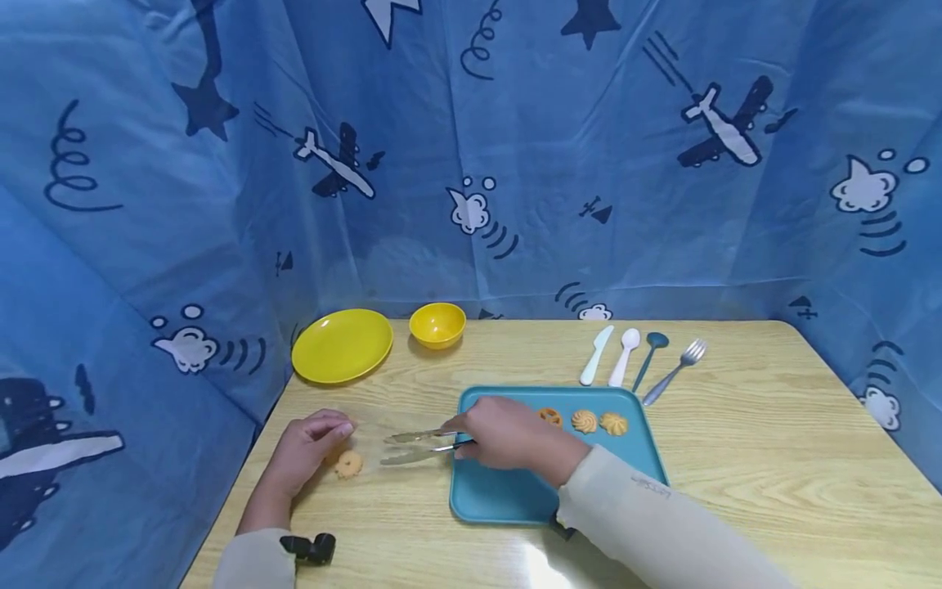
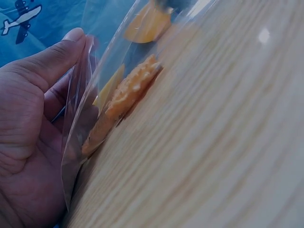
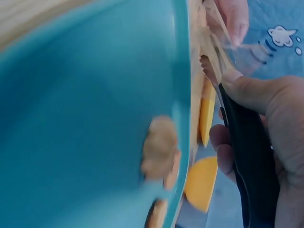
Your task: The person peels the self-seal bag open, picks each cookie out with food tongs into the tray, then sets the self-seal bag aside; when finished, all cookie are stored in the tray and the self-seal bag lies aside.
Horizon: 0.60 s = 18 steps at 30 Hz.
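My left hand pinches the edge of a clear plastic bag at the table's left. Inside it lie cookies, among them a round one with a hole; in the left wrist view a ridged cookie shows through the film. My right hand grips metal tongs by their black handle, over the left edge of a teal tray. The tongs' parted tips point left, overlapping the bag's clear film. On the tray sit a pretzel-shaped cookie and two swirled cookies.
A yellow plate and a yellow bowl stand at the back left. Behind the tray lie a pale knife, a white spoon, a dark teal spoon and a fork. Blue curtain encloses the table.
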Each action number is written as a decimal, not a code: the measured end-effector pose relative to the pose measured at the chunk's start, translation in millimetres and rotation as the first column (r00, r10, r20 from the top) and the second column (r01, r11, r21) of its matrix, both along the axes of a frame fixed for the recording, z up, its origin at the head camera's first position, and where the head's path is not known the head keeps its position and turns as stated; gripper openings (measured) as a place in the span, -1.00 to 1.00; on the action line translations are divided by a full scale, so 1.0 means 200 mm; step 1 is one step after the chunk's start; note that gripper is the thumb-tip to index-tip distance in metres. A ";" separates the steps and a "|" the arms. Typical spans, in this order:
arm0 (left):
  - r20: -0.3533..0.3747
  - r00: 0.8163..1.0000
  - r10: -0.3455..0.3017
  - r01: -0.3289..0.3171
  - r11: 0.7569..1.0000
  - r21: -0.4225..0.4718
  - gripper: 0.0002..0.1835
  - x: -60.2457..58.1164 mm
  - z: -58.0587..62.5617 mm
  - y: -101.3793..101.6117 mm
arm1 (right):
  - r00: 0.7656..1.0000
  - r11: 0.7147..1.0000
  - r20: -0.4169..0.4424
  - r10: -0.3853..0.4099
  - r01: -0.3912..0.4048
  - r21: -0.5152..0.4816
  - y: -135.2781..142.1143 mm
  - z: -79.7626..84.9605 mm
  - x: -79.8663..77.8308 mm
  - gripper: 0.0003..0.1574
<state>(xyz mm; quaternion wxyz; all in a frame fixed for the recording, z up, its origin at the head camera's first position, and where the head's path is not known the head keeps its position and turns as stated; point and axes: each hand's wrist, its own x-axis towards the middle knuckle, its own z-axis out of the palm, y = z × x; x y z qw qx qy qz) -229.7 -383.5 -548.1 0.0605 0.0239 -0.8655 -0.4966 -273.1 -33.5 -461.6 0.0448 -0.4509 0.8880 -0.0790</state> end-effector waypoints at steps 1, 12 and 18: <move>-0.002 1.000 0.000 0.000 1.000 -0.001 -0.68 0.00 0.00 0.00 | 1.000 1.000 0.001 0.011 -0.011 0.003 -0.03 -0.01 0.00 -0.48; -0.037 0.999 -0.003 0.004 1.000 0.030 -0.70 -0.01 0.00 0.01 | 0.997 0.998 0.054 0.054 -0.055 0.020 -0.26 -0.03 -0.02 -0.42; -0.025 1.000 0.008 -0.007 0.999 0.040 -0.70 -0.01 0.00 0.00 | 0.995 0.998 0.085 0.051 -0.052 0.017 -0.30 -0.04 -0.02 -0.43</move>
